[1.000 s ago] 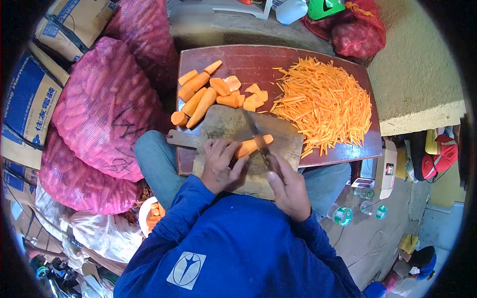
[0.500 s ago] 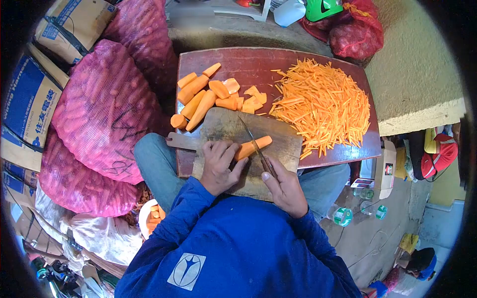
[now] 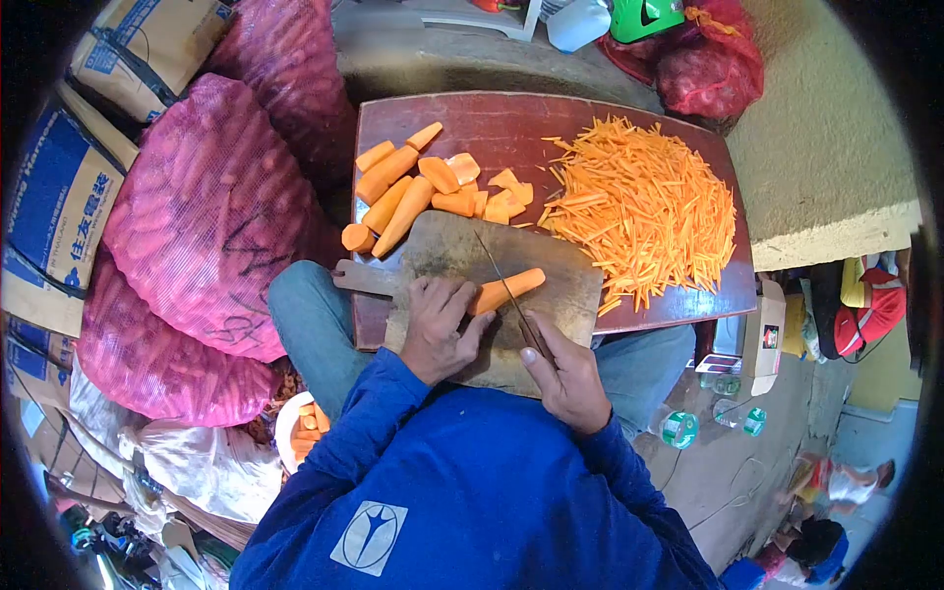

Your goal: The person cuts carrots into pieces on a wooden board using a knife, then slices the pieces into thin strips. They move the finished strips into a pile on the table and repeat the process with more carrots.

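A peeled carrot point(image 3: 518, 285) lies across the worn wooden cutting board point(image 3: 442, 241) in front of me. My left hand point(image 3: 440, 326) presses the carrot's near-left end against the board, its fingers closed on it. My right hand point(image 3: 568, 376) is wrapped round the handle of a knife point(image 3: 503, 278), whose blade crosses the carrot near its middle. Whether the blade has cut into the flesh I cannot tell. Beyond the board sit several peeled carrot pieces point(image 3: 401, 214), and a large heap of carrot sticks point(image 3: 644, 216) lies to the right.
The board rests on a dark red table point(image 3: 492, 118) over my knees. Pink mesh sacks point(image 3: 202, 221) and cardboard boxes point(image 3: 59, 206) crowd the left. A white container point(image 3: 286, 433) of carrots stands by my left leg. Plastic bottles point(image 3: 678, 429) lie right. Other people point(image 3: 851, 482) are far right.
The knife blade has tilted slightly over the carrot, while both hands stay almost in place. At the far right, another person has come into view. The whole view has shifted a little.
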The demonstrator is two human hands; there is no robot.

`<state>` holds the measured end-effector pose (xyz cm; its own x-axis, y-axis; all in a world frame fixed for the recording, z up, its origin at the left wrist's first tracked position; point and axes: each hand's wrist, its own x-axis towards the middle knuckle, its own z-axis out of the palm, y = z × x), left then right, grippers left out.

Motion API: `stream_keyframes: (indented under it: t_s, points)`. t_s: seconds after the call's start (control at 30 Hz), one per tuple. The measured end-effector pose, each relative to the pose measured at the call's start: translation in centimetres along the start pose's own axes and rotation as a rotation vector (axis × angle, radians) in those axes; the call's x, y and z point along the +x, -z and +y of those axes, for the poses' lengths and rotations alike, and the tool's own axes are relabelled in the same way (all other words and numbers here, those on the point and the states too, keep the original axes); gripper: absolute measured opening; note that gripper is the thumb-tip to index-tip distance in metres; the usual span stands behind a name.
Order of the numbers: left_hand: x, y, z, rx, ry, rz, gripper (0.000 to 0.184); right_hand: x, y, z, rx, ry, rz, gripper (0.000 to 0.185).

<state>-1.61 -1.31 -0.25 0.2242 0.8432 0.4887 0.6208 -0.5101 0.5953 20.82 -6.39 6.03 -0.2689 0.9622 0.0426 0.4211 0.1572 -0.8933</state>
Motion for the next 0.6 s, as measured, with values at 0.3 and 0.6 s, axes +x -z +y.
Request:
stream_keyframes:
  t_s: [0.3, 0.6]
  points:
    - [0.5, 0.1, 0.3, -0.037, 0.031, -0.028, 0.042, 0.5, 0.7, -0.4, 0.15, -0.274, -0.035, 0.045]
    - [-0.1, -0.2, 0.3, 0.01, -0.05, 0.009, 0.046, 0.8, -0.1, 0.3, -0.15, 0.141, 0.052, 0.045]
